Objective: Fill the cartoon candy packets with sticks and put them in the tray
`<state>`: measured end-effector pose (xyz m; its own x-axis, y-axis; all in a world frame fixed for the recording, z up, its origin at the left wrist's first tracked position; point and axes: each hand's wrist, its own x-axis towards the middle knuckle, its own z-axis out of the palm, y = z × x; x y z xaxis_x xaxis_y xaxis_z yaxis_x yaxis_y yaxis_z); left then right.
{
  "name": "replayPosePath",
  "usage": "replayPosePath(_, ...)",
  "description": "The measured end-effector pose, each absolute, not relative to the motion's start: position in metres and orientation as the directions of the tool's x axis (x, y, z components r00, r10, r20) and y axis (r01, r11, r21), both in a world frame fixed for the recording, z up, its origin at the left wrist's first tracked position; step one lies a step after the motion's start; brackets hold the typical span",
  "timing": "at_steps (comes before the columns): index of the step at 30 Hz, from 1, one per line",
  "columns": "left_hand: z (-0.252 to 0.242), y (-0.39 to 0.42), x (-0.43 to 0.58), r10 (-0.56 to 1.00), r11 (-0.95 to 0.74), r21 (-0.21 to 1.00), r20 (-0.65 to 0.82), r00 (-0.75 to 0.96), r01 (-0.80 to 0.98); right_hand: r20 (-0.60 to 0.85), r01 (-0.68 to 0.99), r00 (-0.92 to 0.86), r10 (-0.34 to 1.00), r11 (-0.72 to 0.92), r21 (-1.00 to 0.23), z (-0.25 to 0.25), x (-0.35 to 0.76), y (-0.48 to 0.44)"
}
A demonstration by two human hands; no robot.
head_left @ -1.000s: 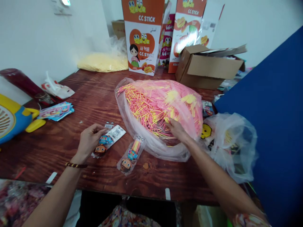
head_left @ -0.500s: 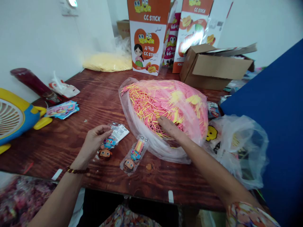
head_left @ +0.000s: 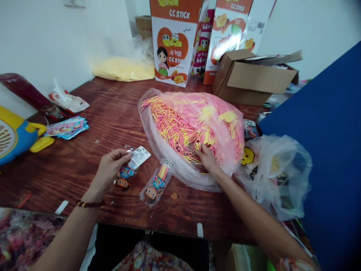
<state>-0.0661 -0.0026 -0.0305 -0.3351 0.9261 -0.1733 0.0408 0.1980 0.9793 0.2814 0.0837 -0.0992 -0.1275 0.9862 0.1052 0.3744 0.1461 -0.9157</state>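
Between its thumb and fingers my left hand (head_left: pixel 114 164) pinches a small clear packet (head_left: pixel 126 172) printed with a cartoon face and "Stick". White printed packets (head_left: pixel 140 156) lie just beside it. My right hand (head_left: pixel 208 160) is at the open mouth of a large clear plastic bag (head_left: pixel 180 175), its fingers closed on a few yellow-tipped sticks (head_left: pixel 198 146). The bag is heaped with thin pink and yellow sticks (head_left: pixel 172 124). On the table between my hands lies a packet with sticks inside (head_left: pixel 158 182), its cartoon face towards me.
Tall CC Stick cartons (head_left: pixel 172 49) and an open cardboard box (head_left: pixel 254 81) stand at the back. A crumpled clear bag (head_left: pixel 282 177) sits by the blue panel (head_left: pixel 324 150) at right. Blue-pink packets (head_left: pixel 67 128), a tissue pack (head_left: pixel 69 101) and a yellow-blue fan (head_left: pixel 17 135) are at left.
My right hand has drawn slightly back from the stick pile, and its fingers have closed on a few sticks. My left hand keeps its pinch on the packet. The view has shifted slightly.
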Motion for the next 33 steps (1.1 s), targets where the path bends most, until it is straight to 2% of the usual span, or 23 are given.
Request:
replayPosePath(4,-0.024,-0.004,-0.062,0.928,0.181,0.982,-0.151,-0.341,0.059,0.055,0.198,-0.066,0.996,0.068,-0.978,-0.101,0.278,0.078)
replayPosePath(8,-0.021,-0.012,-0.045,0.951,0.186,0.975,-0.147,-0.273,0.121,0.057,0.159,-0.006,0.998,0.058,-0.986,-0.088,0.277,0.08)
replayPosePath(10,-0.023,-0.018,-0.027,0.967,0.216,0.967,-0.192,-0.169,0.138,0.059,0.1,-0.029,0.998,0.061,-0.993,-0.075,0.274,0.078)
replayPosePath(13,-0.027,-0.024,0.002,0.974,0.226,0.968,-0.224,-0.032,0.112,0.033,0.035,-0.163,0.986,0.039,-0.999,-0.052,0.263,0.062)
replayPosePath(17,-0.027,-0.025,0.027,0.964,0.255,0.966,-0.258,0.063,0.048,0.119,0.189,-0.339,0.933,0.192,-0.963,-0.024,0.24,0.033)
replayPosePath(23,-0.027,-0.028,0.025,0.961,0.25,0.966,-0.256,0.1,0.069,0.176,0.416,-0.593,0.786,0.487,-0.768,-0.015,0.22,0.019)
replayPosePath(27,-0.033,-0.031,0.02,0.965,0.232,0.965,-0.244,0.096,0.12,0.147,0.46,-0.629,0.763,0.518,-0.721,-0.015,0.218,0.018)
replayPosePath(33,-0.037,-0.034,0.019,0.965,0.205,0.97,-0.223,0.139,0.135,0.193,0.484,-0.644,0.741,0.589,-0.647,-0.018,0.218,0.015)
